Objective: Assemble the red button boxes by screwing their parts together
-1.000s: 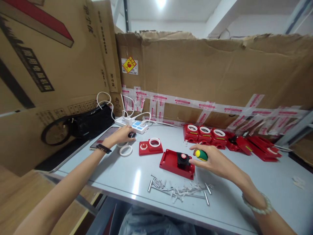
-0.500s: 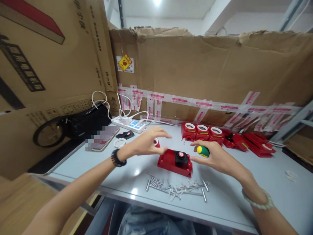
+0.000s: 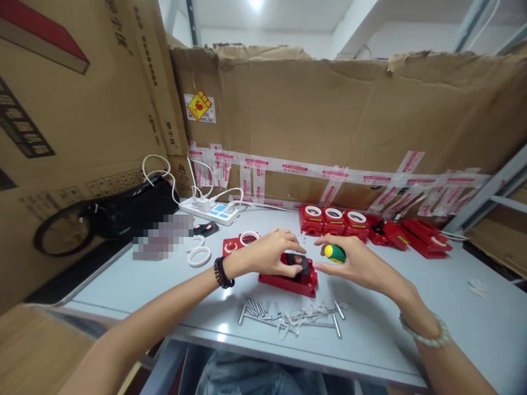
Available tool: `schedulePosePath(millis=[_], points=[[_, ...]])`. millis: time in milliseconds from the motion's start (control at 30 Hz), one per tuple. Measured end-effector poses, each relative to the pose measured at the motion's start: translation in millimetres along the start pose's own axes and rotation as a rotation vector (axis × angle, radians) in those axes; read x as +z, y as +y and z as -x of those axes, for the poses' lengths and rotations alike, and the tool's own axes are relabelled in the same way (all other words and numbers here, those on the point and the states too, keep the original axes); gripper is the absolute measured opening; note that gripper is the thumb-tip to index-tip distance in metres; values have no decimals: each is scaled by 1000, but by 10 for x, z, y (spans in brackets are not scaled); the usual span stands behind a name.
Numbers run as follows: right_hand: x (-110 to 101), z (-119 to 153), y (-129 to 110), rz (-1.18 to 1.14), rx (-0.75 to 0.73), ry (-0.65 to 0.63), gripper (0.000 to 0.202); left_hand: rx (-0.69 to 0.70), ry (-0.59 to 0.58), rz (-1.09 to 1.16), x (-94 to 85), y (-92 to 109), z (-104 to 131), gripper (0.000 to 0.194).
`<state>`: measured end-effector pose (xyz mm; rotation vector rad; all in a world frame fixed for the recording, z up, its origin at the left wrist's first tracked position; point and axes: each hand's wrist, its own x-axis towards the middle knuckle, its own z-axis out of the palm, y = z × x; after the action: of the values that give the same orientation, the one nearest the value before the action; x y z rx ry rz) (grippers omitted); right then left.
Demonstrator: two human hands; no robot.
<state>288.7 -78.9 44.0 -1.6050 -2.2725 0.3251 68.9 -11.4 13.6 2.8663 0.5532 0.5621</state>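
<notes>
My left hand (image 3: 274, 253) is at the red housing (image 3: 284, 282), with thumb and fingers curved around the black block (image 3: 303, 264) that has a red-and-white round mark. My right hand (image 3: 354, 258) is just right of the housing, apart from it. A screwdriver's green and yellow handle (image 3: 335, 253) is held in its palm, while thumb and index finger are parted; the shaft is hidden. In front of the housing lie several metal screws (image 3: 256, 307), T-shaped metal rods (image 3: 338, 326) and clear plastic scraps (image 3: 288, 323).
Red housings with white rings (image 3: 332, 219) line the back right. White rings (image 3: 199, 256), a red cover (image 3: 230, 247) and black blocks (image 3: 206, 228) lie at left. A power strip (image 3: 218, 213), a blurred flat device (image 3: 164, 236) and a black bag (image 3: 135, 211) are beyond. Cardboard (image 3: 288, 120) walls the back.
My left hand has moved right and down onto the black block. My right hand stays beside the housing with the screwdriver. The whole view has shifted slightly.
</notes>
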Motion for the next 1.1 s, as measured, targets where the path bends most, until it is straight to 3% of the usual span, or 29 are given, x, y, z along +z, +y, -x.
schedulePosePath(millis=[400, 933, 1100], points=[[25, -5, -28, 8, 0, -49, 55, -43, 7, 99, -13, -2, 92, 66], [34, -15, -5, 12, 2, -59, 55, -34, -39, 195, -25, -24, 100, 56], [89, -36, -12, -19, -44, 4, 50, -25, -16, 213, -37, -43, 123, 52]])
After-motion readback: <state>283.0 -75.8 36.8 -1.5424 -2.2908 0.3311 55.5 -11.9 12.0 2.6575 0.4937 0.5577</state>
